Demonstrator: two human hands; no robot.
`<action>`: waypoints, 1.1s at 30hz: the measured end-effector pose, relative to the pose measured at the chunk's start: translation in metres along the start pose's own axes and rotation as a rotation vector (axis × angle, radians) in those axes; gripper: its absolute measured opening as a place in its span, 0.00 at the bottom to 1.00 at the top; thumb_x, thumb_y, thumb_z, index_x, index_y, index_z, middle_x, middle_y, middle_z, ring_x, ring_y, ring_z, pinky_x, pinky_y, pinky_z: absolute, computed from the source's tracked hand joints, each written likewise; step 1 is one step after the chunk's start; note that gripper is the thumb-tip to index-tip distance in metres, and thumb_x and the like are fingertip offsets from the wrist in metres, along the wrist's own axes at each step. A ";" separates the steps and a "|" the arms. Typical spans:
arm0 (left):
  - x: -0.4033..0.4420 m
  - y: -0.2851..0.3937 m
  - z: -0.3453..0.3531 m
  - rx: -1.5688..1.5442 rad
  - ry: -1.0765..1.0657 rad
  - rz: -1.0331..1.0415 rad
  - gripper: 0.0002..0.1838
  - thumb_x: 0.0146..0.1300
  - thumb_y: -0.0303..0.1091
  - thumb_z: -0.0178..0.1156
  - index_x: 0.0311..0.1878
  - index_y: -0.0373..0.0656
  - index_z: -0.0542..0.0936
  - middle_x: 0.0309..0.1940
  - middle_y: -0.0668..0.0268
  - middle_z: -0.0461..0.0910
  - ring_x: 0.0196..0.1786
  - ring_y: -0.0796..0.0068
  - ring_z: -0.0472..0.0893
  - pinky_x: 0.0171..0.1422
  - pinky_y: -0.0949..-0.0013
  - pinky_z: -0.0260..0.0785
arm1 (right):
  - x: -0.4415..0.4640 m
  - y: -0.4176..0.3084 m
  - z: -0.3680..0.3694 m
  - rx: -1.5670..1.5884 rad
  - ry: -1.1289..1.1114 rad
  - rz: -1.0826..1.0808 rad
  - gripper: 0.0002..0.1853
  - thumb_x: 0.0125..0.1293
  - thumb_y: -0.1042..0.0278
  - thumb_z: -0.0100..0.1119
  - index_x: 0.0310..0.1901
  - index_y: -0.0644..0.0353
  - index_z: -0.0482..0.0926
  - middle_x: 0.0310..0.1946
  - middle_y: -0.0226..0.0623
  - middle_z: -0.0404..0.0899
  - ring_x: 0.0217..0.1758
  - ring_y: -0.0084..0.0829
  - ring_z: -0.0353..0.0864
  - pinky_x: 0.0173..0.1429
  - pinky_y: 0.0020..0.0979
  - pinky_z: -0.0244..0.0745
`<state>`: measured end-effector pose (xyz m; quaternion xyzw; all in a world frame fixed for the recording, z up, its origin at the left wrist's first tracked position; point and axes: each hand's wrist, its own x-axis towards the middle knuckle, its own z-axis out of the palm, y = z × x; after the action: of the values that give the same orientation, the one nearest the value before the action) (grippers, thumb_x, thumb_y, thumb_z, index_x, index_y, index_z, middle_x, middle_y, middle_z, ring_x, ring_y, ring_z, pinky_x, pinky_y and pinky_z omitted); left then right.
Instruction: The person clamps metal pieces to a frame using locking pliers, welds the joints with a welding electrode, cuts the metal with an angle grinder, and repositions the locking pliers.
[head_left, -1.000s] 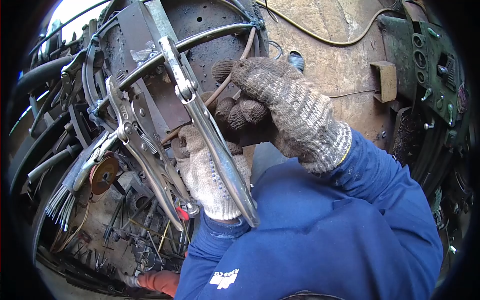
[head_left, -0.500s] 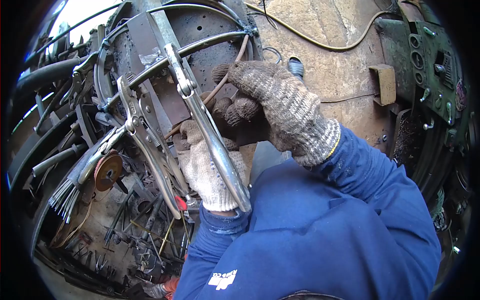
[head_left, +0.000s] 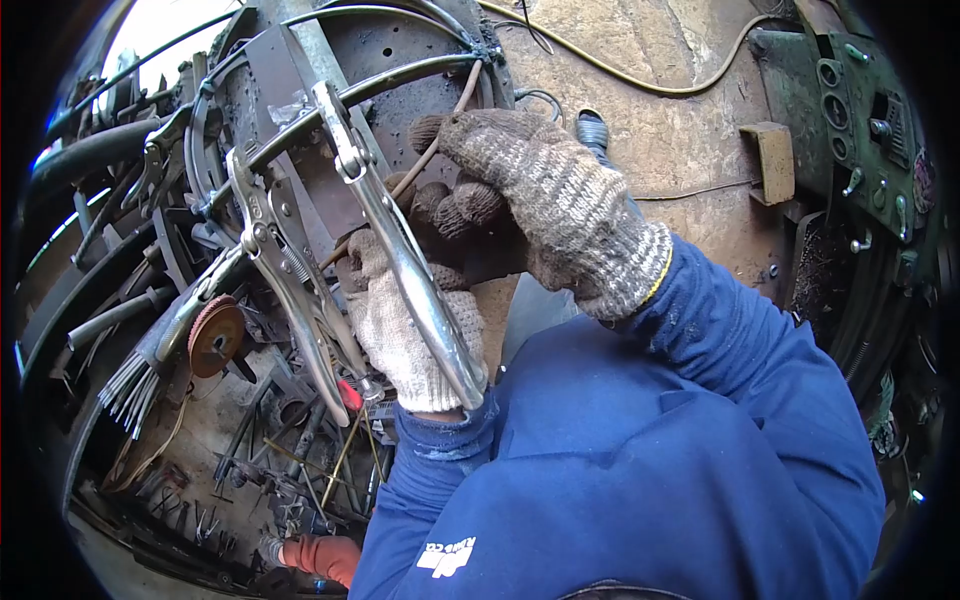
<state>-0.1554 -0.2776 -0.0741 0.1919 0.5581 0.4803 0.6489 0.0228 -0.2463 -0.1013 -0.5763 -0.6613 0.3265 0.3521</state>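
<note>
My right hand point(head_left: 550, 200), in a grey-brown knitted glove, is closed round a thin brown rod point(head_left: 465, 92). The rod slopes down from the joint of a curved metal bar point(head_left: 415, 68) toward my left hand point(head_left: 405, 335). That hand, in a paler glove, has its fingers curled at the rod's lower end; the fingertips are partly hidden. Long-handled locking pliers point(head_left: 405, 255) cross in front of my left hand, clamped near the curved bar. A second pair of locking pliers point(head_left: 290, 295) hangs just left of it, also clamped at the bar.
At left are a sanding disc point(head_left: 215, 337), a bundle of thin rods point(head_left: 130, 398) and dark bars. An orange sleeve point(head_left: 325, 558) of another person shows at the bottom. A green machine panel point(head_left: 870, 130) stands at right; a hose point(head_left: 670, 90) lies on the floor.
The view has shifted slightly, and the pliers and both hands appear a little farther left and up. Both hands keep their grip on the rod. More of the other person's orange sleeve shows.
</note>
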 end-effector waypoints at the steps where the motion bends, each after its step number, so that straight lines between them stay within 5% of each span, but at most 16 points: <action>1: 0.003 -0.006 -0.014 0.238 -0.034 0.138 0.17 0.78 0.36 0.43 0.62 0.41 0.71 0.45 0.60 0.81 0.35 0.77 0.84 0.29 0.76 0.80 | -0.002 0.003 0.002 -0.004 0.035 -0.040 0.23 0.66 0.75 0.56 0.64 0.59 0.74 0.52 0.43 0.80 0.51 0.35 0.84 0.57 0.33 0.80; 3: 0.004 -0.006 -0.015 0.474 -0.064 0.273 0.17 0.78 0.37 0.42 0.61 0.41 0.72 0.45 0.60 0.81 0.35 0.77 0.84 0.30 0.75 0.80 | -0.006 0.011 0.006 -0.012 0.105 -0.119 0.20 0.68 0.71 0.57 0.62 0.61 0.75 0.51 0.41 0.80 0.49 0.33 0.85 0.54 0.33 0.82; 5: 0.002 -0.002 -0.005 0.026 -0.148 0.115 0.17 0.78 0.34 0.44 0.62 0.37 0.71 0.47 0.57 0.80 0.36 0.76 0.84 0.33 0.73 0.82 | -0.008 0.014 0.010 -0.018 0.173 -0.199 0.18 0.70 0.67 0.59 0.59 0.62 0.76 0.50 0.40 0.80 0.47 0.31 0.85 0.50 0.33 0.84; 8: 0.004 -0.014 -0.020 -0.179 -0.253 0.090 0.20 0.77 0.34 0.46 0.67 0.35 0.67 0.55 0.50 0.78 0.45 0.64 0.85 0.46 0.67 0.83 | -0.010 -0.016 -0.002 1.006 0.013 0.507 0.19 0.70 0.63 0.62 0.57 0.64 0.77 0.47 0.39 0.80 0.44 0.30 0.85 0.42 0.32 0.86; 10: 0.009 -0.018 -0.026 -0.404 -0.342 0.019 0.22 0.77 0.37 0.47 0.68 0.36 0.66 0.58 0.49 0.77 0.50 0.60 0.84 0.51 0.64 0.83 | -0.009 -0.030 -0.014 1.183 -0.072 0.897 0.15 0.73 0.65 0.56 0.56 0.59 0.81 0.53 0.41 0.82 0.55 0.34 0.82 0.57 0.33 0.79; 11: 0.010 -0.017 -0.024 -0.582 -0.377 -0.062 0.22 0.77 0.39 0.48 0.68 0.38 0.67 0.58 0.50 0.77 0.52 0.61 0.83 0.53 0.63 0.83 | -0.019 -0.019 -0.007 1.317 -0.048 0.782 0.16 0.72 0.65 0.60 0.57 0.63 0.80 0.49 0.38 0.83 0.47 0.25 0.84 0.50 0.27 0.81; 13: 0.008 -0.014 -0.019 -0.403 -0.354 -0.006 0.21 0.77 0.44 0.50 0.67 0.44 0.70 0.58 0.55 0.77 0.55 0.61 0.81 0.54 0.62 0.82 | -0.032 -0.014 -0.001 1.204 0.000 0.718 0.16 0.72 0.65 0.60 0.57 0.64 0.80 0.48 0.37 0.83 0.45 0.23 0.84 0.48 0.26 0.81; 15: 0.007 -0.012 -0.019 0.109 -0.305 0.170 0.20 0.77 0.45 0.50 0.65 0.46 0.72 0.58 0.57 0.77 0.56 0.61 0.81 0.54 0.63 0.82 | -0.033 -0.015 0.003 1.191 0.086 0.678 0.16 0.73 0.64 0.58 0.59 0.61 0.80 0.49 0.37 0.83 0.45 0.25 0.84 0.48 0.27 0.82; 18: 0.005 -0.001 0.001 -0.765 -0.388 -0.300 0.18 0.76 0.44 0.54 0.62 0.46 0.74 0.51 0.61 0.80 0.48 0.68 0.84 0.45 0.68 0.82 | -0.022 -0.019 -0.004 1.115 -0.003 0.745 0.22 0.75 0.59 0.54 0.63 0.65 0.74 0.45 0.42 0.82 0.46 0.29 0.85 0.44 0.35 0.85; 20: -0.002 0.010 0.018 -0.320 -0.132 -0.168 0.18 0.75 0.44 0.56 0.61 0.46 0.74 0.47 0.63 0.81 0.41 0.72 0.84 0.39 0.72 0.81 | -0.018 -0.016 0.002 0.704 0.031 0.500 0.21 0.75 0.58 0.54 0.61 0.64 0.76 0.41 0.41 0.83 0.43 0.28 0.85 0.43 0.33 0.84; 24: -0.001 0.012 0.030 -0.108 0.106 -0.143 0.19 0.73 0.44 0.59 0.60 0.44 0.75 0.41 0.64 0.83 0.35 0.77 0.83 0.34 0.75 0.79 | 0.020 -0.038 -0.014 1.140 -0.023 0.944 0.19 0.72 0.63 0.53 0.62 0.58 0.74 0.46 0.48 0.81 0.49 0.41 0.84 0.52 0.41 0.80; 33: -0.003 0.004 0.022 -0.041 0.054 -0.076 0.15 0.74 0.40 0.58 0.58 0.45 0.77 0.39 0.65 0.83 0.33 0.78 0.83 0.31 0.76 0.78 | 0.019 -0.035 -0.001 1.191 -0.013 0.849 0.20 0.72 0.62 0.54 0.62 0.58 0.74 0.44 0.46 0.80 0.47 0.39 0.82 0.50 0.40 0.79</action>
<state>-0.1369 -0.2718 -0.0621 0.1440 0.5722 0.4715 0.6554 0.0028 -0.2313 -0.0697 -0.4920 -0.0933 0.7424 0.4450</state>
